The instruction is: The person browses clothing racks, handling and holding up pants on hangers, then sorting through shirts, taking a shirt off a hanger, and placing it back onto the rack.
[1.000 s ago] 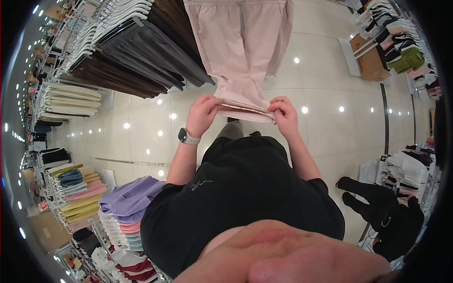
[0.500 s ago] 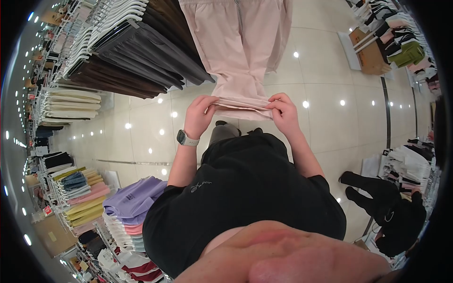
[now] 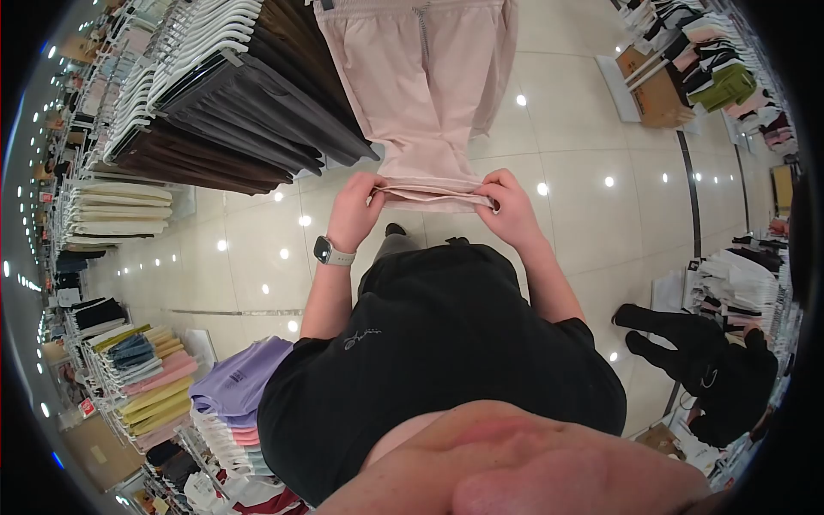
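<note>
Pale pink trousers (image 3: pixel 421 94) with a grey drawstring hang in front of me, waistband at the top edge of the view. My left hand (image 3: pixel 354 209) pinches one side of the leg hem, thumb and fingers closed on the cloth. On the other side, my right hand (image 3: pixel 510 206) is closed on the same hem. Between both hands the hem is stretched sideways, and its folded edge shows a narrow gap. A watch (image 3: pixel 333 252) with a light strap sits on my left wrist.
Dark grey trousers (image 3: pixel 249 107) and brown trousers (image 3: pixel 193 159) hang on white hangers at the upper left. A purple top (image 3: pixel 240 379) hangs on a rack at the lower left. Another person in black (image 3: pixel 717 369) is by a clothes rack at the right. A cardboard box (image 3: pixel 657 90) stands upper right.
My right hand has taken the hem deeper, with the fingers wrapped further round its edge. The view has shifted slightly, so the racks and trousers appear a little further left.
</note>
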Available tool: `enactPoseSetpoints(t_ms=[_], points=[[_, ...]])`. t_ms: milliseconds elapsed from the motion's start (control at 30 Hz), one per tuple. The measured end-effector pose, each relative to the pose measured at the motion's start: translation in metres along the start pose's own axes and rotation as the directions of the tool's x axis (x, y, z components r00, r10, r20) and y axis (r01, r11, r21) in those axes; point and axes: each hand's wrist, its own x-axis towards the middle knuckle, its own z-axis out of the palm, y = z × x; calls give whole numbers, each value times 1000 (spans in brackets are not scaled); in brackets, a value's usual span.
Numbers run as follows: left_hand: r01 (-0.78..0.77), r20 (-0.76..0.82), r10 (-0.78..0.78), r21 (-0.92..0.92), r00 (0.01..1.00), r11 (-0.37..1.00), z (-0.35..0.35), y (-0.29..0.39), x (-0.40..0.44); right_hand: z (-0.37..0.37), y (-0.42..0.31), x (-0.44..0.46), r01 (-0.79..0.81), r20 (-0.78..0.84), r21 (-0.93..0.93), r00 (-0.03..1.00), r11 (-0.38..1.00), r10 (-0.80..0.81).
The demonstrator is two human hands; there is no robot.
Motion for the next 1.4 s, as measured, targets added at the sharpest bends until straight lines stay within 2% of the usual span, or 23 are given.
enactPoseSetpoints(t_ms=[100,200,300,400,500,600,700,800,900,1100,1200,1400], points=[[-80,88,73,81,993,993,-1,1,3,1,12,-3,-7,-51,-24,999,1000,6],[-69,65,66,52,996,996,4,9,3,-1,16,-8,-6,-63,-41,998,999,3],[-102,-1,102,-38,995,994,9,14,2,-3,13,-12,-96,-81,-33,992,995,93],[-133,-58,131,-49,990,990,11,23,1,-3,12,-13,-47,-113,-79,993,996,38],[-160,-67,157,-39,985,986,10,26,1,3,31,-14,-100,-41,-158,995,982,94],[-164,-56,163,-6,985,986,9,24,0,2,32,-14,-106,-52,-194,994,975,97],[-76,13,75,50,997,996,7,20,-2,0,28,-14,-83,-79,-214,995,973,67],[-100,57,92,137,994,985,11,12,-4,-3,25,-15,-81,-103,-180,993,980,63],[-73,159,46,169,986,983,18,-6,-9,-6,23,-16,-73,-100,-116,993,991,62],[108,153,-132,155,979,982,17,-2,-14,-8,24,-19,-80,-83,-148,994,986,69],[61,151,-89,181,985,982,14,-5,-20,-8,32,-22,-77,-90,-188,994,979,61],[117,134,-137,145,982,982,13,-5,-32,-5,37,-21,-169,-93,-195,984,966,153]])
